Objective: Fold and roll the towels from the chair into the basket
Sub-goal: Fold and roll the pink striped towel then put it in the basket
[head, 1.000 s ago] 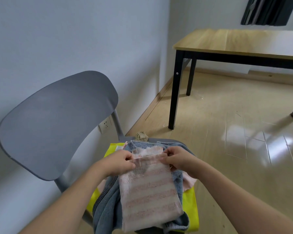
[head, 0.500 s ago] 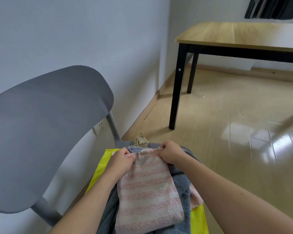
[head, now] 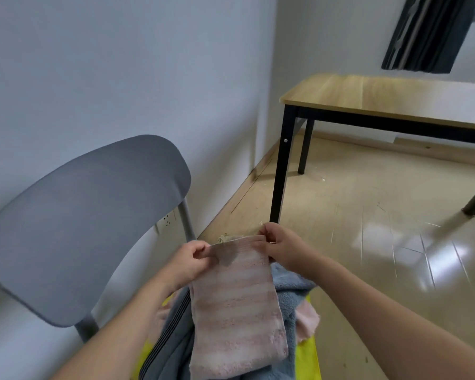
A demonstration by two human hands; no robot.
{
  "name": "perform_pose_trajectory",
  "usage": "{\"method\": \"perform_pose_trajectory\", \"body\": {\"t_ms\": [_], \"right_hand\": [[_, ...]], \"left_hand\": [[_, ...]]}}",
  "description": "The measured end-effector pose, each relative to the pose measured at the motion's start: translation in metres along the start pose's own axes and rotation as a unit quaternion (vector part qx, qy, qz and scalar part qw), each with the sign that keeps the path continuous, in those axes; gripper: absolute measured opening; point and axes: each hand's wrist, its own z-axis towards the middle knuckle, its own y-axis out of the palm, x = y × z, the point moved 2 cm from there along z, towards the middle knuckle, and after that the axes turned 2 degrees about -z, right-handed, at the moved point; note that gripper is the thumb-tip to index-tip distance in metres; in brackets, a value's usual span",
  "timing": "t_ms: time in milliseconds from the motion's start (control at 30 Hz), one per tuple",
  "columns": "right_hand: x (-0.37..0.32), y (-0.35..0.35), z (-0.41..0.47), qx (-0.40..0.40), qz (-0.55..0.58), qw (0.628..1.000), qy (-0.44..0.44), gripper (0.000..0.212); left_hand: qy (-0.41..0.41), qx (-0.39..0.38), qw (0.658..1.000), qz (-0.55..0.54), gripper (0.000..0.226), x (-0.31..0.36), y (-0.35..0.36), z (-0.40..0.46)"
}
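Head view: at six o'clock, the pink striped towel (head: 237, 311) hangs folded into a narrow rectangle, held up by its top edge. The left hand (head: 188, 263) pinches the upper left corner between thumb and fingers, and the right hand (head: 281, 249) pinches the upper right corner the same way, so the top edge runs taut between them. The towel's lower end rests on a heap of other cloths on the seat: a blue-grey towel (head: 288, 292) with a dark striped border lies directly beneath it, a pale pink cloth (head: 307, 320) pokes out at five o'clock, and a yellow cloth (head: 305, 357) shows at the bottom edge. The grey chair (head: 85, 223) has its backrest at nine o'clock, against the white wall. A wooden table (head: 381, 91) with black legs stands at two o'clock on the glossy wood floor, well apart from the chair. A dark curtain (head: 428, 31) hangs at one o'clock.
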Motion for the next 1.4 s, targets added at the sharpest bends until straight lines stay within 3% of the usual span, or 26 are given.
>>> {"method": "perform_pose_trajectory", "body": {"t_ms": [100,167,233,333,433,533,633,733,867,1000,1033,1100,1167,1233,1300,1367,1400], "right_hand": [[-0.026,-0.015,-0.025,0.014,-0.037,0.998,-0.046,0.006],[-0.044,-0.022,-0.043,0.016,-0.083,0.994,-0.068,0.006],[-0.06,-0.028,-0.059,0.016,-0.121,0.988,-0.091,0.009],[-0.085,-0.038,-0.086,0.008,-0.19,0.974,-0.125,0.019],[-0.098,-0.051,-0.111,0.006,-0.273,0.951,-0.147,0.017],[-0.101,-0.062,-0.134,-0.002,-0.36,0.923,-0.139,0.016],[-0.102,-0.066,-0.151,-0.028,-0.444,0.885,-0.138,0.015],[-0.104,-0.065,-0.161,-0.043,-0.488,0.862,-0.132,0.018],[-0.113,-0.077,-0.161,0.014,-0.489,0.862,-0.132,0.02],[-0.123,-0.083,-0.155,0.153,-0.524,0.81,-0.216,0.017],[-0.123,-0.083,-0.155,0.195,-0.527,0.793,-0.235,0.017],[-0.115,-0.079,-0.154,0.263,-0.517,0.768,-0.273,0.028],[-0.095,-0.067,-0.15,0.295,-0.512,0.745,-0.311,0.036],[-0.066,-0.044,-0.146,0.285,-0.501,0.757,-0.309,0.036],[-0.028,-0.012,-0.143,0.25,-0.483,0.797,-0.263,0.033],[0.011,0.021,-0.145,0.172,-0.467,0.84,-0.217,0.028],[0.032,0.038,-0.146,0.115,-0.45,0.866,-0.185,0.022]], "left_hand": [[0.042,-0.011,0.998,-0.052,0.024,0.026,-0.009,-0.023],[0.046,-0.026,0.997,-0.05,0.03,0.043,-0.011,-0.04],[0.037,-0.062,0.997,-0.018,0.031,0.057,-0.01,-0.056],[0.041,-0.119,0.989,0.075,0.008,0.078,-0.004,-0.077],[0.076,-0.136,0.978,0.139,0.026,0.097,0.0,-0.094],[0.068,-0.144,0.979,0.129,0.04,0.115,0.004,-0.106],[0.059,-0.212,0.963,0.155,0.018,0.131,0.014,-0.12],[0.064,-0.214,0.945,0.238,0.006,0.141,0.023,-0.128],[0.137,-0.085,0.918,0.361,0.009,0.164,0.017,-0.124],[0.22,0.076,0.879,0.415,0.016,0.19,-0.002,-0.12],[0.253,0.13,0.852,0.44,0.017,0.194,-0.004,-0.125],[0.365,0.22,0.762,0.487,0.028,0.191,-0.007,-0.134],[0.431,0.236,0.708,0.507,0.039,0.172,-0.002,-0.142],[0.426,0.213,0.714,0.513,0.036,0.134,0.009,-0.142],[0.348,0.148,0.747,0.547,0.035,0.09,0.035,-0.147],[0.213,0.013,0.835,0.508,0.033,0.047,0.061,-0.154],[0.148,-0.058,0.862,0.481,0.032,0.021,0.073,-0.156]]}}
